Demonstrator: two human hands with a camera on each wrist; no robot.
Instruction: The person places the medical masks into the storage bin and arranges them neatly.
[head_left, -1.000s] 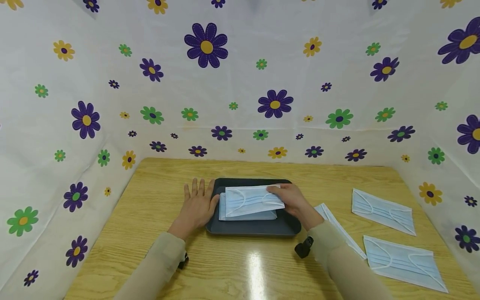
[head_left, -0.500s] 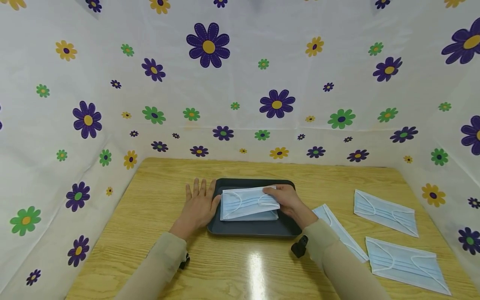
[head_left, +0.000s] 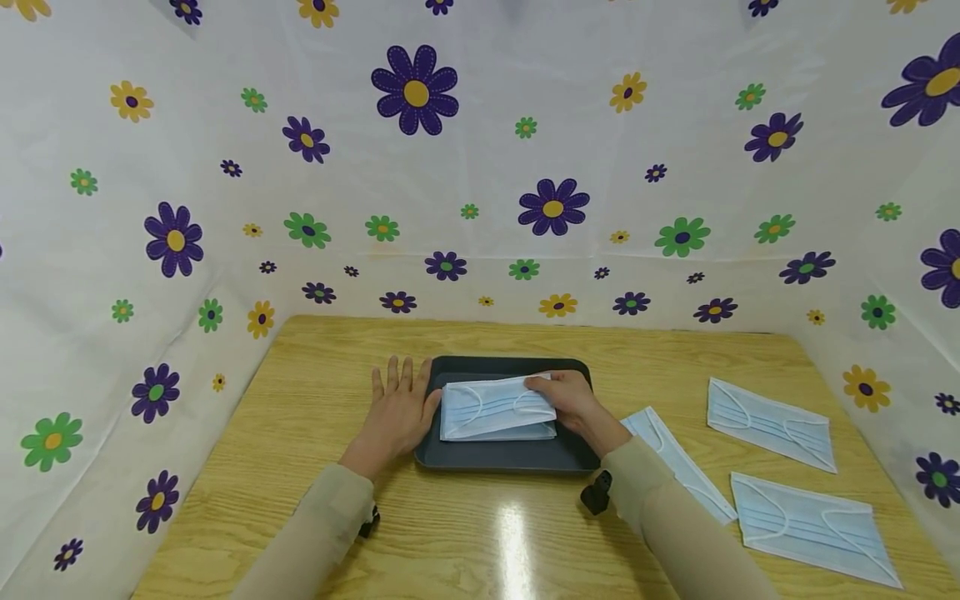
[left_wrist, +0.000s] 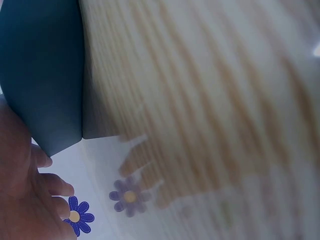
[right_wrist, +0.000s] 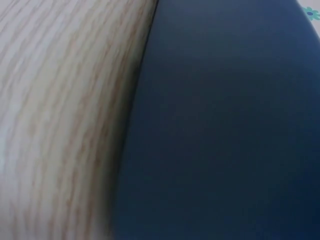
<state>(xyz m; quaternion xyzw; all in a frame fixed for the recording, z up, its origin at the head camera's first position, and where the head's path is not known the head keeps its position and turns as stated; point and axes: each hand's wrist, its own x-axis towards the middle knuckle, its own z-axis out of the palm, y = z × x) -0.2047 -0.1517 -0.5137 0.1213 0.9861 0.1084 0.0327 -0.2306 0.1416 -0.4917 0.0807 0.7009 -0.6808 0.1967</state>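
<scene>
Lying lengthwise from left to right above the dark tray (head_left: 495, 456), the upper mask (head_left: 491, 404) in the head view is pinched at its right end by the right hand (head_left: 573, 400), thumb on top; the mask extends leftward from that hand, which is nearer than the left hand (head_left: 393, 417). That left hand is spread beside the tray's left rim and holds nothing; whether the mask is touched by its thumb cannot be told. The mask is pale blue, pleated lengthwise, white-edged and white-looped, and a lower mask (head_left: 528, 432) is partly covered by it. Three loose masks (head_left: 817, 525) are seen on the bench (head_left: 330, 392) to the right. In the left wrist view, the tray's outer wall is shown beside the left fingers. In the right wrist view, only tray, bench and some backdrop (right_wrist: 311, 13) are shown; the grip cannot be told there.
</scene>
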